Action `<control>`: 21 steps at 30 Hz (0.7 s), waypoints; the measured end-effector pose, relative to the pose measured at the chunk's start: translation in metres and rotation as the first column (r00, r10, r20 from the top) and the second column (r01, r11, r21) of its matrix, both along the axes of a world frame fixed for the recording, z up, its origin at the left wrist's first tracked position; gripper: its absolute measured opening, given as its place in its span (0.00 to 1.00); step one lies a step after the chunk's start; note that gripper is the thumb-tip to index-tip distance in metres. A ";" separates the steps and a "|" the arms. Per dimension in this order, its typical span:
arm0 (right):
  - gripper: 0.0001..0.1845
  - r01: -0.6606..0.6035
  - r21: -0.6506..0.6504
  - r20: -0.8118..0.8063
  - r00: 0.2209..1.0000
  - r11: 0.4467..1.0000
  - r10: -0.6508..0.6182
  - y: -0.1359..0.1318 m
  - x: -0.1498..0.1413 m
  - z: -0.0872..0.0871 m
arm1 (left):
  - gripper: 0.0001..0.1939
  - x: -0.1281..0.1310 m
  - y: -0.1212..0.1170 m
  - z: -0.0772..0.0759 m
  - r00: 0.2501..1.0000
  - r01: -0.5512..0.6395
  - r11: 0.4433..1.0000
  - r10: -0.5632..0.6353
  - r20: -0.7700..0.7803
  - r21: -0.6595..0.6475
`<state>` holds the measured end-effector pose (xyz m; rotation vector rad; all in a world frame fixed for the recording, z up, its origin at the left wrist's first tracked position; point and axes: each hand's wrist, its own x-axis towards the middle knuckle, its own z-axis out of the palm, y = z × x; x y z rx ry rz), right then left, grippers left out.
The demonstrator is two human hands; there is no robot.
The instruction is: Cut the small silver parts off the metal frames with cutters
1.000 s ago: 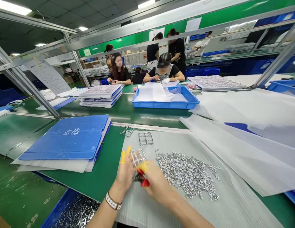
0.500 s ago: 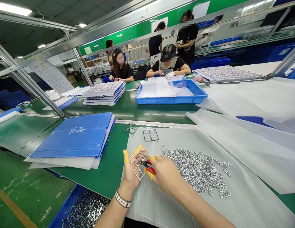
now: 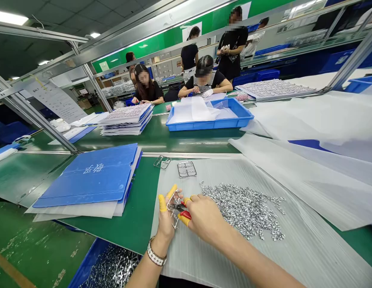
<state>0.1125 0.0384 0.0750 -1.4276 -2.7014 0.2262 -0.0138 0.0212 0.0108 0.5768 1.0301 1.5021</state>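
Note:
My left hand (image 3: 165, 225), with yellow finger cots on the thumb and a finger, holds a shiny silver sprue frame (image 3: 173, 197) tilted on edge. My right hand (image 3: 207, 218), also in yellow cots, is closed around red-handled nippers (image 3: 185, 215). Their dark jaws reach inside the frame; whether they touch a strut I cannot tell. To the right, a pile of small silver pieces (image 3: 244, 208) lies on a translucent white sheet (image 3: 200, 256). Beyond my hands rest a second sprue frame (image 3: 187, 169) and, on the sheet's far left corner, another one (image 3: 162, 162).
Blue boards with white sheets (image 3: 86, 176) are stacked at left. Below the table edge, a blue bin (image 3: 80, 260) holds silver scraps. Across the bench stand a blue tray (image 3: 209, 125) and a layered stack (image 3: 126, 120). Several co-workers are farther back.
The sprue frame in my left hand has turned more edge-on, and my left fingers have curled in around it. The nippers stay at the frame. The whole view has shifted slightly.

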 end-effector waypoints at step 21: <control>0.12 0.043 0.072 0.039 0.998 0.996 -0.046 0.005 0.015 0.010 | 0.37 0.003 -0.002 0.007 0.997 0.048 0.999 -0.049 0.060 0.022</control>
